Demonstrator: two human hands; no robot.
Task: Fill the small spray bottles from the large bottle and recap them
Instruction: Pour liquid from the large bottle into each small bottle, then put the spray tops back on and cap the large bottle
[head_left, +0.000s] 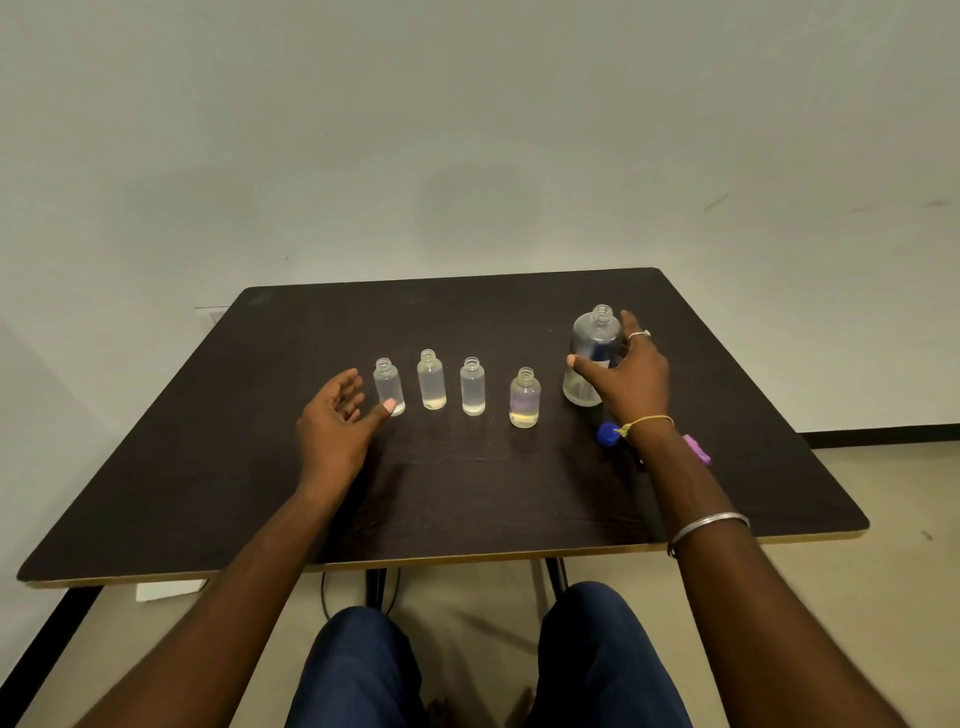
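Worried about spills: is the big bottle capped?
No, open: the large bottle shows bare neck threads; a blue cap lies beside it.

The large bottle (591, 338) is clear. The small bottle nearest it (524, 400) shows purple tint above yellowish liquid. In front of it lie a blue cap (607, 434) and a purple piece (697, 449) on the dark brown table (467, 493).

four small clear plastic bottles (472, 387), uncapped, upright in a row, large clear plastic bottle (592, 340) uncapped, upright at the row's right end
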